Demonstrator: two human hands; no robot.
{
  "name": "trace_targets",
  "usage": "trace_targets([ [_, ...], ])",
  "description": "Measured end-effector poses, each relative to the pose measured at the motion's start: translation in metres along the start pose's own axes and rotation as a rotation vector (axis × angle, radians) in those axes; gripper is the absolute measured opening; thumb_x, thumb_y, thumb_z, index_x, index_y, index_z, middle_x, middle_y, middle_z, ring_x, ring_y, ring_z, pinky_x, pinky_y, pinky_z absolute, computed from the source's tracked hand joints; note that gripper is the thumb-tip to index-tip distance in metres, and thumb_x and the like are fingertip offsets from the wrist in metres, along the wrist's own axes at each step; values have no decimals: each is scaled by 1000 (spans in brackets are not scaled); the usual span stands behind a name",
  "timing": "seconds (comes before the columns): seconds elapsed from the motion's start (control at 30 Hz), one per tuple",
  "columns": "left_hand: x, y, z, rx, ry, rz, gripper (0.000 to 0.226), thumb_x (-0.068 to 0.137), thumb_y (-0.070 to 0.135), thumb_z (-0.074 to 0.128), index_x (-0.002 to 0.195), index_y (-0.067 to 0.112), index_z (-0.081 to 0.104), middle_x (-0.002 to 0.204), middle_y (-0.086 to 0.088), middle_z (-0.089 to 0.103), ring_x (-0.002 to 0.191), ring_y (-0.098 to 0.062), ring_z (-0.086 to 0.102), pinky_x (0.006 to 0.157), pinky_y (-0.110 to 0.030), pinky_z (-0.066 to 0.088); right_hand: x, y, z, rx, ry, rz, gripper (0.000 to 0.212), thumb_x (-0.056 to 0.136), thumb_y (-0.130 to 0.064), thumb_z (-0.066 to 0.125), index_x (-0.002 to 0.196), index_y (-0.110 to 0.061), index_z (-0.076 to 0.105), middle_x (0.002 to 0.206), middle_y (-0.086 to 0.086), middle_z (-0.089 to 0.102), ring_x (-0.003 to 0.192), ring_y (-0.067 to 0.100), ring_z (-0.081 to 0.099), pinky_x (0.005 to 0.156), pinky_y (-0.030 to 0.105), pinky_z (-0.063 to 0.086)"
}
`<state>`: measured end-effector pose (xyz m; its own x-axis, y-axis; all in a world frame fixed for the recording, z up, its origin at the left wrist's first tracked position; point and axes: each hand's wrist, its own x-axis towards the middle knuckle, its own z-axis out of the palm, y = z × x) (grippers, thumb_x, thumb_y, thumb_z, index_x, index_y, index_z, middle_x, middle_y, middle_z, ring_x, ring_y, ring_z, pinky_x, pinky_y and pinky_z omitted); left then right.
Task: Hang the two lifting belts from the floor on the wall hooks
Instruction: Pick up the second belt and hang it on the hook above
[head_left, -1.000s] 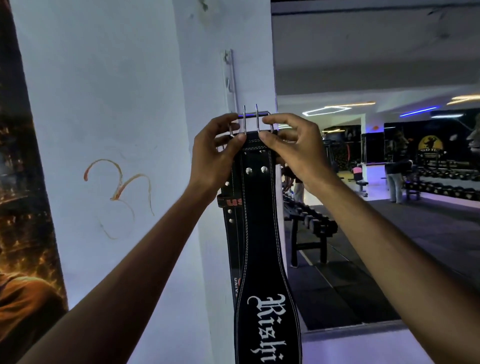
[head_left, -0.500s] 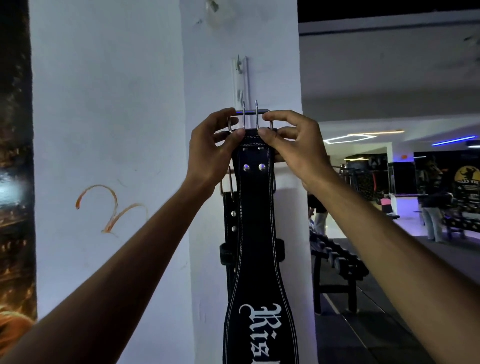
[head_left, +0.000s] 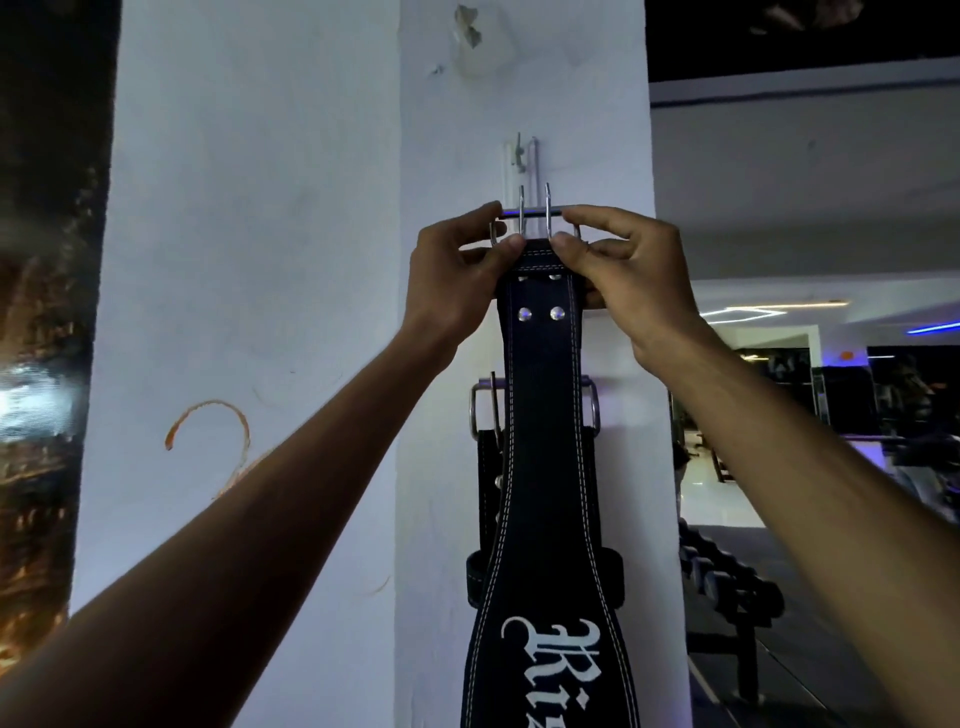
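Both hands are raised to a white pillar (head_left: 519, 467), holding the top end of a black leather lifting belt (head_left: 543, 441) with white stitching. The left hand (head_left: 457, 280) pinches the left side of the belt's steel buckle (head_left: 535, 218) between thumb and fingertips; the right hand (head_left: 623, 275) pinches the right side the same way, fingers curled closed on the frame and the leather just below it. The buckle's two prongs stand upright above its crossbar. The belt hangs with its long axis vertical, buckle end up, and widens lower down, where white gothic lettering runs along its length and out of the bottom of the view. Just above the buckle a metal wall hook (head_left: 524, 156) is fixed to the pillar; whether the buckle touches it cannot be told. Behind the held belt a second black belt (head_left: 488, 467) hangs flat against the pillar, its own buckle showing on either side. Far right, a dumbbell rack (head_left: 727, 582) stands on the gym floor.
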<state>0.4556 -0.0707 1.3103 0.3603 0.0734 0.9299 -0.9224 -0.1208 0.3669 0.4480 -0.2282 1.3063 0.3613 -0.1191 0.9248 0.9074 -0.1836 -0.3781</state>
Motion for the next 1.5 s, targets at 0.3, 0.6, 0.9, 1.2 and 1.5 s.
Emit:
trace_targets([
  [0.3, 22, -10, -3, 2, -1, 32, 32, 91, 19, 71, 115, -2, 70, 115, -15, 75, 82, -10, 70, 80, -36, 62, 23, 0, 8, -32, 20, 19, 35, 85, -21, 75, 119, -15, 69, 90, 15, 76, 84, 26, 75, 72, 38, 64],
  [0.6, 18, -24, -6, -26, -64, -29, 18, 95, 13, 68, 111, 8, 72, 93, 4, 72, 66, 5, 68, 66, -20, 58, 15, 17, 11, -52, 62, 85, 30, 80, -31, 77, 109, -22, 72, 89, 13, 77, 83, 25, 75, 82, 48, 61],
  [0.9, 17, -21, -9, -42, -25, -152, 42, 89, 27, 75, 122, 3, 67, 94, -5, 75, 76, -7, 73, 70, -26, 60, 19, 12, 17, -174, 129, 124, 43, 73, -58, 68, 105, -29, 62, 98, -2, 72, 89, 17, 69, 83, 39, 59],
  [1.2, 27, -22, -2, -13, 41, -220, 21, 80, 28, 76, 73, 11, 67, 77, -8, 71, 78, -22, 75, 60, -24, 58, 24, 13, 24, -195, 218, 239, 37, 59, -60, 69, 58, -23, 62, 64, -8, 68, 77, 23, 72, 77, 44, 61],
  [1.5, 30, -17, 2, 65, 53, -279, 26, 68, 41, 69, 71, 16, 63, 75, -3, 71, 73, -21, 75, 62, -28, 60, 26, 6, 27, -264, 177, 257, 33, 62, -55, 67, 63, -23, 58, 64, -7, 61, 66, 19, 62, 63, 31, 50],
])
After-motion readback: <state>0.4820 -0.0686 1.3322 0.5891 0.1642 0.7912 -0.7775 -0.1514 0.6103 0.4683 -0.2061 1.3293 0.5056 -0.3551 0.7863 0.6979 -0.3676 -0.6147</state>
